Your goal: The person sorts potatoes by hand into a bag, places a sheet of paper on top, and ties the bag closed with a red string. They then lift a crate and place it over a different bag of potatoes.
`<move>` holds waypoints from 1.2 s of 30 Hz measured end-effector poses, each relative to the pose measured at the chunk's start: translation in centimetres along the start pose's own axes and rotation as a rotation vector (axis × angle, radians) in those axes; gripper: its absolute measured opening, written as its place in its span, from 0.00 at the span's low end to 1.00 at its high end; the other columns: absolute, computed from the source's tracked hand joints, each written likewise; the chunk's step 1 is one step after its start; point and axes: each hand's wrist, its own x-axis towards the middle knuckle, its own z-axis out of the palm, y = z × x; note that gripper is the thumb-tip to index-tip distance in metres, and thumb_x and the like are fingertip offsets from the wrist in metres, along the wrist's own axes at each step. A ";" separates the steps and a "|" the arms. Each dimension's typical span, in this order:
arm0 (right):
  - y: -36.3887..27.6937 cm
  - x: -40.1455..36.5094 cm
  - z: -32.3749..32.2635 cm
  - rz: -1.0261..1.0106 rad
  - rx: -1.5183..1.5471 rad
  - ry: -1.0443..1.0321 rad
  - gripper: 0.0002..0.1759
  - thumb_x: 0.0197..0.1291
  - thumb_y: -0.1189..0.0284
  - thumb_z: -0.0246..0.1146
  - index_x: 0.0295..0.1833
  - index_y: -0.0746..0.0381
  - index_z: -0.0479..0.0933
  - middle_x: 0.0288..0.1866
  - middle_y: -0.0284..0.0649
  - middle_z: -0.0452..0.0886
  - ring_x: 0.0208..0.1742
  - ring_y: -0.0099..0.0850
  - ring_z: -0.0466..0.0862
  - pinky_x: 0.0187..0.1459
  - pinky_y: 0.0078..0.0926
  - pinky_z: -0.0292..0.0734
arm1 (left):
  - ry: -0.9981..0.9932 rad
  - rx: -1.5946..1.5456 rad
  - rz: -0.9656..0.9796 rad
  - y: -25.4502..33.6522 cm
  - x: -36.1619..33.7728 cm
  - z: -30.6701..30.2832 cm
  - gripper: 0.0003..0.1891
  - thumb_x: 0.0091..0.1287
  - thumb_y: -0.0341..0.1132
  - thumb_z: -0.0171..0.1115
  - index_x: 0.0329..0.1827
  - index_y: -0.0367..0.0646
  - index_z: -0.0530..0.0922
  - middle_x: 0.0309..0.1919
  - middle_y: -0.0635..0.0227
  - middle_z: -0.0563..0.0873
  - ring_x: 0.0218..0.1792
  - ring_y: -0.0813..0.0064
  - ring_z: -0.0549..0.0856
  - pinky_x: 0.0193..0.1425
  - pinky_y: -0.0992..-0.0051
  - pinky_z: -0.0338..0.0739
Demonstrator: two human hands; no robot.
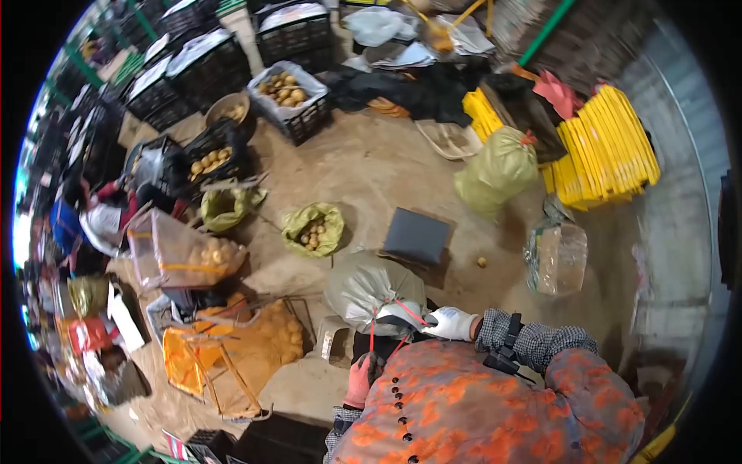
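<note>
A full grey-white sack [369, 290] stands right in front of my body, with a red string [410, 311] around its gathered mouth. My right hand [450, 323], in a white glove, is closed at the right side of the sack's mouth, at one part of the string. Below the mouth, my left hand [360, 379], in a pink and dark glove, is closed on a hanging part of the string. The string runs tight between the sack and my left hand.
Ahead lie a grey box [416, 236] and an open green sack of potatoes [313, 230]. A tied green sack [498, 172] stands near yellow stacked crates [607, 147]. At left are an orange net sack [270, 340] and a crouching person [100, 224].
</note>
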 end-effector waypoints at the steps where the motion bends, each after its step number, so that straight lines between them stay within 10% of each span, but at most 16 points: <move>1: 0.7 -0.8 -0.3 0.077 0.115 0.013 0.24 0.55 0.50 0.55 0.39 0.62 0.79 0.37 0.52 0.81 0.41 0.47 0.80 0.44 0.39 0.72 | -0.015 0.186 0.160 -0.1 0.6 0.8 0.08 0.67 0.34 0.51 0.34 0.38 0.74 0.25 0.71 0.77 0.28 0.80 0.76 0.35 0.78 0.71; 8: 5.4 0.8 -0.6 -0.040 0.200 -0.040 0.26 0.55 0.49 0.55 0.36 0.64 0.80 0.32 0.56 0.79 0.37 0.53 0.79 0.40 0.44 0.71 | 0.093 0.963 0.394 0.6 -0.4 6.4 0.06 0.57 0.31 0.60 0.34 0.42 0.73 0.27 0.62 0.79 0.28 0.60 0.79 0.33 0.67 0.72; 14: 7.8 0.0 1.0 -0.097 0.138 -0.001 0.26 0.54 0.49 0.55 0.37 0.63 0.80 0.33 0.53 0.81 0.38 0.51 0.80 0.41 0.42 0.72 | 0.148 1.025 0.214 -3.8 -1.1 7.3 0.07 0.57 0.33 0.60 0.33 0.41 0.72 0.23 0.57 0.78 0.27 0.53 0.78 0.29 0.62 0.71; 24: 9.7 -5.9 9.6 -0.015 0.294 0.204 0.20 0.60 0.56 0.53 0.30 0.62 0.78 0.23 0.45 0.79 0.28 0.44 0.79 0.34 0.39 0.71 | 0.158 1.069 0.421 -10.1 -5.1 6.2 0.04 0.60 0.29 0.55 0.34 0.37 0.75 0.21 0.63 0.77 0.25 0.69 0.79 0.29 0.71 0.72; 26: 9.4 -7.2 11.2 -0.042 0.295 0.210 0.21 0.61 0.57 0.52 0.29 0.63 0.78 0.24 0.45 0.79 0.28 0.43 0.79 0.34 0.39 0.71 | 0.197 0.431 0.059 -9.3 -6.7 6.6 0.16 0.67 0.41 0.48 0.34 0.35 0.76 0.26 0.69 0.78 0.25 0.77 0.76 0.30 0.74 0.74; 36: 12.3 -17.2 13.5 -0.052 0.439 0.277 0.22 0.59 0.54 0.53 0.38 0.63 0.78 0.30 0.55 0.79 0.36 0.52 0.79 0.39 0.45 0.72 | -0.057 0.582 -0.098 -7.1 -9.9 13.1 0.15 0.66 0.38 0.49 0.38 0.34 0.78 0.23 0.72 0.76 0.23 0.83 0.73 0.30 0.79 0.70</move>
